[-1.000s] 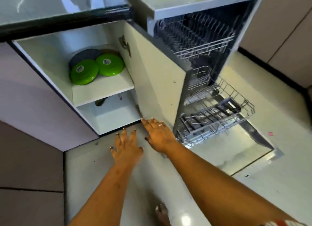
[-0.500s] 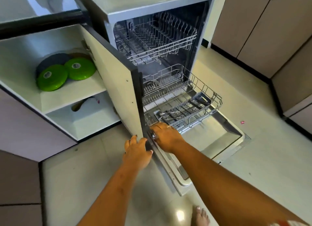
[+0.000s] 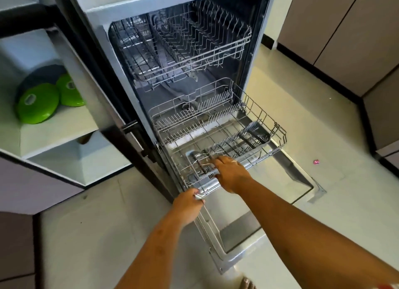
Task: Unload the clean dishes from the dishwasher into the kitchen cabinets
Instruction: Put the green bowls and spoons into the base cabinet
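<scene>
My left hand curls closed around the front rim of the pulled-out grey wire lower rack, while my right hand rests open-fingered on its grey cutlery basket just beyond.

Pulled out over the lowered dishwasher door: lower rack, holding a grey cutlery basket at its near corner. Above, inside the machine: upper rack, bare wire. At left, cabinet shelf bearing two green lids before a grey one. On the floor, a small pink scrap.
</scene>
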A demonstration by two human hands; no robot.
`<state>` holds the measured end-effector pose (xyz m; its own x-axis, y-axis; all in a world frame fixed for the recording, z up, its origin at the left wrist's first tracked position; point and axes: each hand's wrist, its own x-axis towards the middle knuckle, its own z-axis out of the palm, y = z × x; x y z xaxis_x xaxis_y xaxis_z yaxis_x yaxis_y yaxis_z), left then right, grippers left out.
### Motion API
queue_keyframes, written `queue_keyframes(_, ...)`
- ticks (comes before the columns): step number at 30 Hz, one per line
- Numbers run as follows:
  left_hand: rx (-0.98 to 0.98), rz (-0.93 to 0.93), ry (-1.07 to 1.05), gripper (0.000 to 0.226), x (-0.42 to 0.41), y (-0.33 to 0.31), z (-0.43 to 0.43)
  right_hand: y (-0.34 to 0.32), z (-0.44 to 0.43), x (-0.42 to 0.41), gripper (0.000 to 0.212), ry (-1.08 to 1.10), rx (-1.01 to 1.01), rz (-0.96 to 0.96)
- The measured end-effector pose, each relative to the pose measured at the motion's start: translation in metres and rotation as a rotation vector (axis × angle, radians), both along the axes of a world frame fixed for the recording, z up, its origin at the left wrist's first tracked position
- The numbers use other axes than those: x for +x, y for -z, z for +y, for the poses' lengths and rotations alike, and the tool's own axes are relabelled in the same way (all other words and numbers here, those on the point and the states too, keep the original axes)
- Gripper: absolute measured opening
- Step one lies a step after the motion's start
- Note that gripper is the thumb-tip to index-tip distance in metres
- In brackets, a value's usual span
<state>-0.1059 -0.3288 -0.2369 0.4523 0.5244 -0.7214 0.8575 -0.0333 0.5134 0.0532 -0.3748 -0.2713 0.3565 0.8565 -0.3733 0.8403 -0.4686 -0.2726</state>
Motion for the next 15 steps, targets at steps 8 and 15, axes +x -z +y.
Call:
queue_keyframes(8, -0.012, -0.028, -0.183, 0.029, 0.040, 0.025, 0.022, 0.033, 0.013, 0.064, 0.050, 0.032, -0.142, 0.047)
queue_keyframes(15, -0.038, -0.021, -0.260, 0.029, 0.069, 0.059, 0.037, 0.071, 0.037, 0.078, 0.044, -0.005, -0.218, 0.067)
